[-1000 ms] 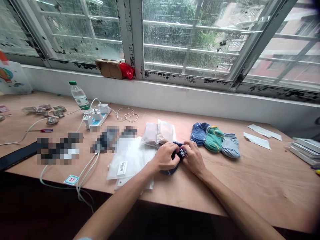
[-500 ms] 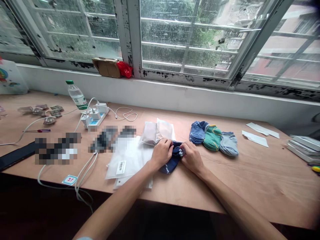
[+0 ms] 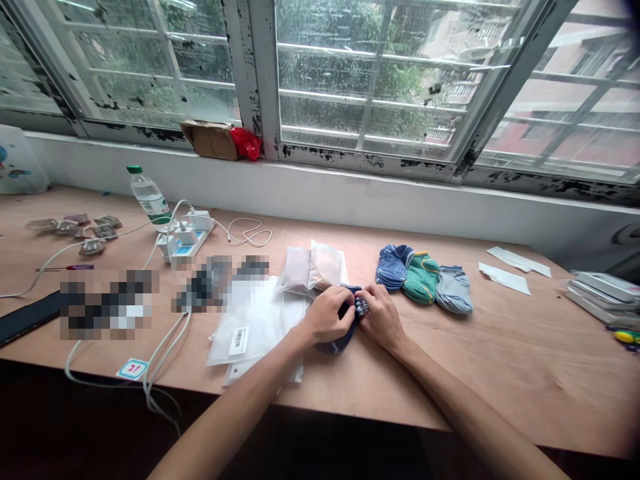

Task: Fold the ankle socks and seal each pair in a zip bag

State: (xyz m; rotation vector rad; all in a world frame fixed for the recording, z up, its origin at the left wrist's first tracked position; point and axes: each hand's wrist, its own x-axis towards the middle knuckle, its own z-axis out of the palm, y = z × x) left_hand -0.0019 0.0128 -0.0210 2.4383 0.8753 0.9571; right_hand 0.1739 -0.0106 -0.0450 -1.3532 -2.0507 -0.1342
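A dark navy sock [image 3: 336,345] is held between my two hands over the wooden table, its opening towards the top. My left hand [image 3: 327,315] grips its left side, thumb and fingers bent around the edge. On the other side my right hand [image 3: 381,316] pinches the sock and a bunched striped part. Just behind my hands lie filled translucent packets [image 3: 327,265]. Flat clear bags [image 3: 250,320], one with a barcode label, lie left of my left hand. To the right rest folded socks: blue [image 3: 393,267], green [image 3: 421,277] and grey [image 3: 454,289].
A water bottle [image 3: 150,197] stands by a power strip [image 3: 189,247] with white cables. A black phone-like slab [image 3: 30,319] lies far left. White paper slips [image 3: 505,279] and a stack of flat cases [image 3: 607,297] are at the right.
My left hand's fingers have shifted around the sock opening, with the thumb now further apart from them. The view has shifted slightly.
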